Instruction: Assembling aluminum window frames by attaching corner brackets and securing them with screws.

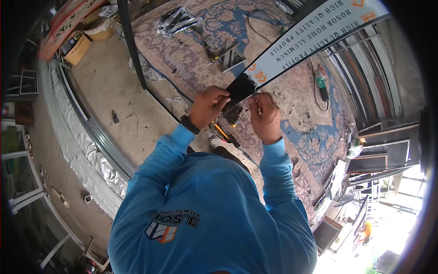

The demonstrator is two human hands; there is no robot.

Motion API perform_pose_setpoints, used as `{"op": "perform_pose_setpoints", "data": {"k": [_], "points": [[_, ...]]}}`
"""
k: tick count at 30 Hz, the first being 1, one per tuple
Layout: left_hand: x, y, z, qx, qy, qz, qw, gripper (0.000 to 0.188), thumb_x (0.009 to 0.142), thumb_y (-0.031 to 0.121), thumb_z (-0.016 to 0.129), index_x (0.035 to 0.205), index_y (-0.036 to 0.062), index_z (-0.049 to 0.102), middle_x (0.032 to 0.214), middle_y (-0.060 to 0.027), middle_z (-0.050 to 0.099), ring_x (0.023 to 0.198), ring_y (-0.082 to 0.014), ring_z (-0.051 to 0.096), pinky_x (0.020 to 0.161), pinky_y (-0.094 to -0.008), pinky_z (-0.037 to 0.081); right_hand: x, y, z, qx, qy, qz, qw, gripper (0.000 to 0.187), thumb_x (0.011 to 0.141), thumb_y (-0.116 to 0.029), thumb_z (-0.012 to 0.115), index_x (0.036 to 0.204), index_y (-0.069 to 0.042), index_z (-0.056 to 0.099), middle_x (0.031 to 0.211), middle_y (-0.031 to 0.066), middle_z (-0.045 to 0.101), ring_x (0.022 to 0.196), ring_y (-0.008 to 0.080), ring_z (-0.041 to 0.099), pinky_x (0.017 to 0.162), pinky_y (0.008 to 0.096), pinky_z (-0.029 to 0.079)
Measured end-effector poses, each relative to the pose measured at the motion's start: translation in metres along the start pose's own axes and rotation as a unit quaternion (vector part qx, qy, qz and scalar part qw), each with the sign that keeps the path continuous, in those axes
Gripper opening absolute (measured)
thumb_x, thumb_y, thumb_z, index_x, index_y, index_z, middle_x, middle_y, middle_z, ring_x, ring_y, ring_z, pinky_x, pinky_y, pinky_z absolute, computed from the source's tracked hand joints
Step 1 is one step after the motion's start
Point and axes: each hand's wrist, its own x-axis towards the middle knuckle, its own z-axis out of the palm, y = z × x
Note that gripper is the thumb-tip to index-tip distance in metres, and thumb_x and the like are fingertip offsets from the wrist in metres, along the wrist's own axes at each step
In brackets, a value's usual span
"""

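A long black aluminium profile (242, 86) reaches from the upper right down to my hands. White printed protective film (310, 42) covers most of it, while the near end shows bare black with a ragged film edge. My left hand (210, 106), with a dark wristband, is closed, its thumb and fingertips pinching the left edge of that near end. At the right corner my right hand (265, 116) is closed in a pinch; whatever lies between its fingertips is too small to make out. Below the profile's end, a yellow-and-black screwdriver (237, 118) lies between my hands.
A patterned carpet (182, 59) spreads under the work. On it lie a green angle grinder (321, 84), metal offcuts (229, 57) and a plastic-wrapped bundle (178, 21). A dark upright bar (131, 45) stands left of my hands. Profiles (365, 68) are stacked at right, wrapped lengths (86, 150) at left.
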Motion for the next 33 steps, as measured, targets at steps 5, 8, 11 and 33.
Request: {"op": "perform_pose_setpoints", "data": {"k": [5, 8, 11, 33], "points": [[0.003, 0.001, 0.001, 0.005, 0.009, -0.010, 1.000, 0.014, 0.082, 0.004, 0.076, 0.091, 0.0034, 0.064, 0.086, -0.0108, 0.068, 0.073, -0.0196, 0.070, 0.062, -0.0284, 0.055, -0.008, 0.021, -0.021, 0.127, -0.011, 0.080, 0.989, 0.005, 0.085, -0.002, 0.055, 0.087, 0.001, 0.059, 0.075, 0.0084, 0.057, 0.065, 0.0155, 0.052, 0.060, 0.0312, 0.044], [0.005, 0.005, 0.002, -0.003, 0.004, -0.037, 0.999, 0.014, 0.082, 0.002, 0.075, 0.090, 0.0039, 0.064, 0.084, -0.0099, 0.067, 0.073, -0.0190, 0.070, 0.061, -0.0280, 0.054, -0.007, 0.043, -0.046, 0.243, -0.023, 0.084, 0.966, 0.015, 0.092, -0.012, 0.053, 0.085, 0.000, 0.060, 0.075, 0.0025, 0.055, 0.066, 0.0113, 0.048, 0.062, 0.0268, 0.040], [0.005, 0.010, 0.007, 0.048, 0.016, 0.013, 0.999, 0.013, 0.081, 0.000, 0.072, 0.089, 0.0049, 0.064, 0.082, -0.0085, 0.065, 0.070, -0.0202, 0.068, 0.059, -0.0288, 0.053, -0.006, 0.066, -0.053, 0.326, 0.048, 0.182, 0.927, 0.013, 0.093, -0.013, 0.056, 0.091, -0.001, 0.061, 0.078, 0.0017, 0.056, 0.066, 0.0092, 0.048, 0.062, 0.0256, 0.040], [-0.003, 0.046, 0.037, 0.164, 0.003, -0.058, 0.985, 0.022, 0.083, -0.010, 0.061, 0.102, -0.0011, 0.065, 0.092, -0.0106, 0.065, 0.083, -0.0170, 0.068, 0.069, -0.0298, 0.057, -0.047, 0.058, -0.025, 0.283, -0.249, -0.241, 0.894, 0.014, 0.085, -0.017, 0.070, 0.093, -0.007, 0.064, 0.087, 0.0090, 0.062, 0.079, 0.0311, 0.065, 0.066, 0.0421, 0.053]]}}
